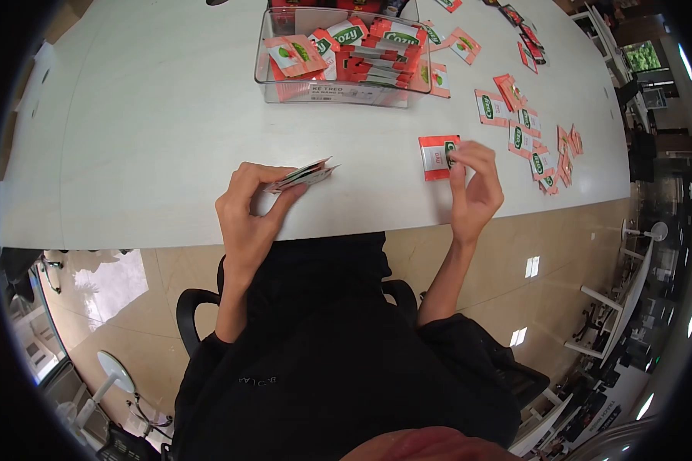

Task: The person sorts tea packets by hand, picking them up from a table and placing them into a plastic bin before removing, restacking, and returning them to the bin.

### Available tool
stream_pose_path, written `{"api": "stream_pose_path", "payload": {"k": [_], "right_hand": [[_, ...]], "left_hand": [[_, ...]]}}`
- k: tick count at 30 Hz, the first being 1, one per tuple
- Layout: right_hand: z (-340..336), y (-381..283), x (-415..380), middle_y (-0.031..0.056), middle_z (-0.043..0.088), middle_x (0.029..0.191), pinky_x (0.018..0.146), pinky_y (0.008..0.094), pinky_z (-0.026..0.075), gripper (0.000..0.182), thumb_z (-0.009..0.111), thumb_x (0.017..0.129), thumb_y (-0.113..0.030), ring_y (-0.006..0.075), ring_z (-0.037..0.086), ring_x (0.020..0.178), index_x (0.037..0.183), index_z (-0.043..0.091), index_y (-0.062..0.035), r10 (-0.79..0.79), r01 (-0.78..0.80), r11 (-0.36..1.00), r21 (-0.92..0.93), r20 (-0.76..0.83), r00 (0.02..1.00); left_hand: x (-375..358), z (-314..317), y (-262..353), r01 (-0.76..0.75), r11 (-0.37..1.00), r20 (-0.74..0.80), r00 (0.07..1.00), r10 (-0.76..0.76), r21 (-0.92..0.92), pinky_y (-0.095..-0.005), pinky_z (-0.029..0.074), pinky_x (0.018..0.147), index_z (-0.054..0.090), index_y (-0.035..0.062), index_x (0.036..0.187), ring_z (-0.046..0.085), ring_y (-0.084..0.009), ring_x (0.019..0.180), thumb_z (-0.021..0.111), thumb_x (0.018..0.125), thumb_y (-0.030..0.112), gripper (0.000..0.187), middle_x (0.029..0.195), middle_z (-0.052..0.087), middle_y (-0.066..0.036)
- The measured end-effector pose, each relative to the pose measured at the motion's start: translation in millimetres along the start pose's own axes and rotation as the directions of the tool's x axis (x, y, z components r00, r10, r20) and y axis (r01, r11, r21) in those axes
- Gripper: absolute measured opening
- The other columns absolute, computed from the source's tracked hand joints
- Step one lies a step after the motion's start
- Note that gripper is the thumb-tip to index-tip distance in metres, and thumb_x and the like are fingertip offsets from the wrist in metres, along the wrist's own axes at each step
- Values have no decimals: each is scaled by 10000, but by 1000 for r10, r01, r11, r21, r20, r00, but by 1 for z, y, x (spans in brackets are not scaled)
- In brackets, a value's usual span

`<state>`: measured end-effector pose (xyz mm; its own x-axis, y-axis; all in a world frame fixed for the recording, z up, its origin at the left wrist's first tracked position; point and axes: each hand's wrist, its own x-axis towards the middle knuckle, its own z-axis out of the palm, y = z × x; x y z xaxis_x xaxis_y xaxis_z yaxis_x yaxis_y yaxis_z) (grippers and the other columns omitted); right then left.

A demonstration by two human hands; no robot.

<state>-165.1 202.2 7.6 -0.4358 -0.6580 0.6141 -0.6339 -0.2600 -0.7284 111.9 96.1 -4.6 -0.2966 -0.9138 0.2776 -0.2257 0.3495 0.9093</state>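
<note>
My left hand (242, 211) is closed around a small stack of tea sachets (309, 175), pinched between thumb and fingers just above the table's near edge. The sachets' edges fan out slightly to the right. To the right, a single red-and-white Cozy tea sachet (434, 159) is at the fingertips of my right hand (478, 184). Thumb and index finger meet over the sachet's right end and partly cover its green logo.
A clear plastic bin (346, 91) filled with Cozy sachets stands at the back middle. Loose sachets (519, 138) lie scattered on the right of the white table (146, 138), with several darker packets (532, 44) farther back. A chair armrest (194, 311) is below the table edge.
</note>
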Motion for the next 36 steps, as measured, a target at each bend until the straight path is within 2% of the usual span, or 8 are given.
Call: {"api": "stream_pose_path", "payload": {"k": [3,5,6,7,10,11,14,36], "right_hand": [[22,-46,13,47,690,882,837,353,476,235,786,753,31,224,631,859,965,771,-68,-156,104,971,213,247,956],[52,-98,19,-18,668,849,827,359,457,259,820,718,-46,188,629,808,952,787,-153,-306,116,899,423,417,856],[70,-123,17,-43,659,882,875,380,462,190,791,786,-119,191,638,860,960,783,-193,-416,99,827,553,483,771],[94,-144,9,-20,663,901,790,348,448,196,765,813,-161,161,651,895,1008,789,-166,-561,129,682,720,401,724],[150,-232,-26,24,640,901,896,385,483,137,667,947,-179,179,620,994,876,693,-65,-683,78,352,933,199,702],[155,-254,-34,24,640,901,896,385,483,137,667,947,-179,179,620,994,876,693,-65,-678,82,356,931,197,708],[166,-296,-43,59,694,916,940,393,497,131,655,959,-195,244,681,955,991,733,-95,-967,224,154,962,99,236],[159,-270,-64,55,706,956,885,373,514,140,645,979,-180,226,690,959,987,727,-67,-860,3,221,975,193,472]], "left_hand": [[0,0,0,3,1000,17,1000,-4,10,-306,505,736,728,32,966,643,-184,801,853,776,-1,230,889,718,-59],[-1,1,-2,20,1000,16,1000,-20,2,-310,507,732,726,27,971,643,-185,799,856,777,10,234,886,712,-63],[-1,0,-1,16,1000,17,1000,-16,2,-310,507,732,726,27,971,643,-185,799,856,777,10,234,886,712,-63],[-1,1,1,41,999,8,999,-41,-5,-309,508,732,723,22,971,643,-184,794,855,778,13,234,882,708,-66],[-1,0,5,42,999,18,999,-42,16,-304,509,736,717,11,971,646,-182,786,851,784,16,230,875,701,-71],[0,-2,5,14,999,29,999,-16,51,-300,510,740,714,5,971,649,-181,782,847,789,16,226,871,697,-74],[-1,-2,1,12,999,26,1000,-13,47,-283,506,739,695,-6,971,650,-163,777,844,801,19,228,863,698,-74],[-3,-10,-7,70,998,-9,998,-70,-11,-227,473,744,667,-21,956,578,-70,779,848,829,50,233,814,699,-35]]}}
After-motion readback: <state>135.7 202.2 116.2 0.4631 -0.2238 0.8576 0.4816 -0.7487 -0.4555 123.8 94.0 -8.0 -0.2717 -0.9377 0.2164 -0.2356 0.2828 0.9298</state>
